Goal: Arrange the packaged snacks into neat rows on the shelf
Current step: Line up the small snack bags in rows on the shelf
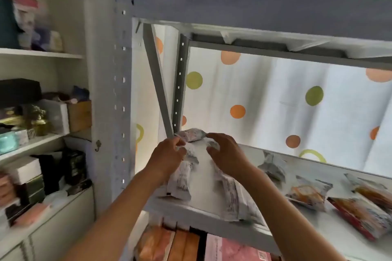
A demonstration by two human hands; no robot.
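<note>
The grey metal shelf [212,217] is seen from a little below, backed by a white curtain [275,99] with coloured dots. On the shelf board, packaged snacks are spread loosely: pale wrapped packs lie at the left end, and several orange and red packs [309,194] lie well apart toward the right, turned at differing angles.

At the left end, a column is being built from front to back. A pale pack [180,184] lies nearest the front edge, a second long pale pack [237,199] lies beside it to the right, slightly askew, and a small pack [192,134] sits at the back, close to the rear upright.

The left hand [167,154] is curled, its fingertips pinching the edge of a wrapper just behind the front-left pack. The right hand [224,152] is held above the board with fingers loosely bent; a pale wrapper seems to be touched by its fingertips, but a firm grip cannot be confirmed through the blur.

For the step to be done well, the pinched pack should be squared with the small pack behind it, its long edge kept parallel to the shelf's side. The wrappers are judged light and slippery, so they should be laid down and nudged flat rather than dropped. The askew right-hand pack should then be straightened to match, and even gaps kept before the orange packs are drawn over.
</note>
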